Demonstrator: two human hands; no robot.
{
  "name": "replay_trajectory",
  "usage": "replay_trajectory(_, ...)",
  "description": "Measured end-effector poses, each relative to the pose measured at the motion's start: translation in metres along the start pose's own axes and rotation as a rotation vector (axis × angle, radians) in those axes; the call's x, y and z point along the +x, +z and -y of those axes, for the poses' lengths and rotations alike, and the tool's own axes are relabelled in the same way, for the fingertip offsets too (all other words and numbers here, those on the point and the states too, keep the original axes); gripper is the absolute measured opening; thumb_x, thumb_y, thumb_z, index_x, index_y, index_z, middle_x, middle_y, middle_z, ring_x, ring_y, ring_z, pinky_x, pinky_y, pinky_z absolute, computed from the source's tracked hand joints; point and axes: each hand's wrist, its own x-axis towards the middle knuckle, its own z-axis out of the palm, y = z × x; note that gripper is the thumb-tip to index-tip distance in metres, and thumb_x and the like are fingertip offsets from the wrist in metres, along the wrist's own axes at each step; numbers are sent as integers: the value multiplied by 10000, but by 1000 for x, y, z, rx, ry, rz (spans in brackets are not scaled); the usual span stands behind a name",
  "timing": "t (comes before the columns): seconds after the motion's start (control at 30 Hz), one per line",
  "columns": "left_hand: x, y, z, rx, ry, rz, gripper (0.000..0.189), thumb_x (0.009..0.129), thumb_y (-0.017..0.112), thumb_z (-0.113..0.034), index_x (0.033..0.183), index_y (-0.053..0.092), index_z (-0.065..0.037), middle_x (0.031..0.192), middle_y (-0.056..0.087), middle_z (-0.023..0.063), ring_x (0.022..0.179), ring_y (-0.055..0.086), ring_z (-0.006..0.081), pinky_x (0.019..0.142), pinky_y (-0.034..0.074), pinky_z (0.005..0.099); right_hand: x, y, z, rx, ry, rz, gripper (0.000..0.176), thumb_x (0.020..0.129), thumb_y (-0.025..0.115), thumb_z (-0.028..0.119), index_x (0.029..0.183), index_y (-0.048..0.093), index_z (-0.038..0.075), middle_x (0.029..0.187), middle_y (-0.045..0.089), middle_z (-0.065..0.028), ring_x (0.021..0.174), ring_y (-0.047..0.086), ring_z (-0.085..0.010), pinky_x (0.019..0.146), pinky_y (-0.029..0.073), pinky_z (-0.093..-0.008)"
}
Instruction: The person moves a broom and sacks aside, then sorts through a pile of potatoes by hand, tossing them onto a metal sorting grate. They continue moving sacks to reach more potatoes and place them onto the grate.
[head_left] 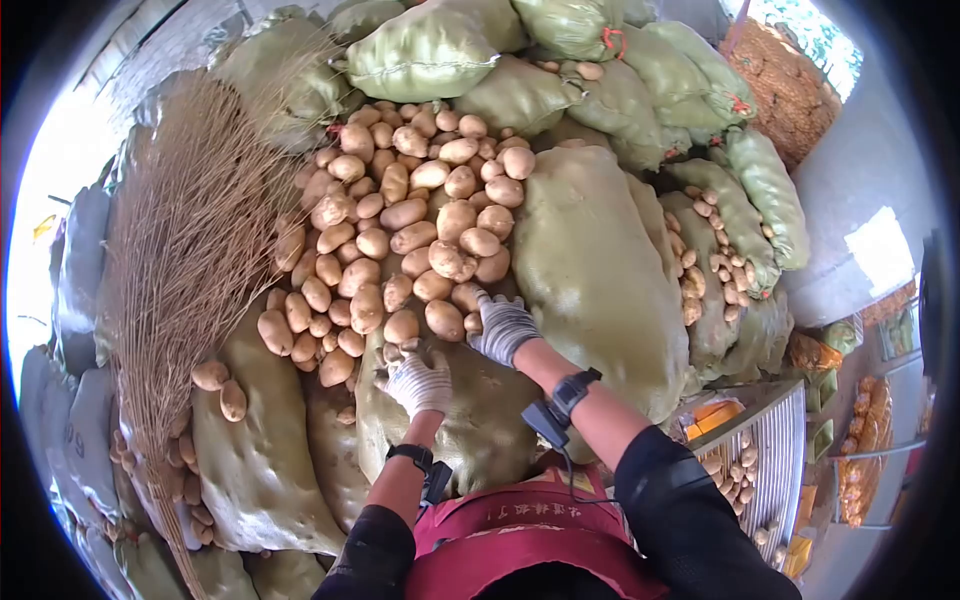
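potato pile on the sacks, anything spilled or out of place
Yes: loose potatoes lie spilled across the green sacks, with strays beside the straw broom at the left and in a gap between sacks at the right. Left hand and right hand rest at its lower edge.

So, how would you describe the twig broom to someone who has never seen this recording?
Find the heap of loose potatoes on the green sacks, above the gloved left hand. At that heap's left side in the picture lies the broom, a long fan of thin brown twigs. Nothing else there is dry and bristly.
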Motion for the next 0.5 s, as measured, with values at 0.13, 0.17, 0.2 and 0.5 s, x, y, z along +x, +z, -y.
replay_trajectory(0.13, 4, -2, -1, 73, -45, 87, 542, 895, 556, -452, 1286, 600, -80, 1489, 434, 206, 1422, 364, 348, 1136, 206, 659, 5, 1, 3, 41, 70, -40, 990, 698, 826, 494, 1512, 333, 223, 1470, 386, -236, 1301, 449, -493, 1083, 422, -527)
replay_trajectory(0.17, 2, -2, 0, 17, -22, 91, 555, 894, 551, -451, 1283, 597, -58, 1478, 440, 209, 1415, 368, 352, 1132, 205, 660, 13, -3, 7, 7, 90, 13, 1046, 695, 835, 490, 1542, 278, 235, 1509, 349, -233, 1315, 451, -481, 1094, 424, -513)
replay_trajectory(0.2, 2, -2, 1, 0, -15, 89, 553, 893, 548, -446, 1282, 598, -55, 1471, 443, 212, 1414, 365, 357, 1129, 206, 661, 22, -1, 5, 26, 86, 77, 1057, 708, 817, 494, 1553, 242, 225, 1510, 344, -240, 1302, 473, -459, 1093, 423, -500)
replay_trajectory(0.5, -8, 0, 1, -51, 38, -111, 436, 881, 544, -420, 1137, 665, -89, 1340, 531, 206, 1342, 432, 379, 1100, 214, 671, 3, 2, 1, 28, 206, 118, 1097, 720, 846, 360, 1571, 157, 299, 1485, 375, -234, 1350, 438, -418, 1117, 400, -486)
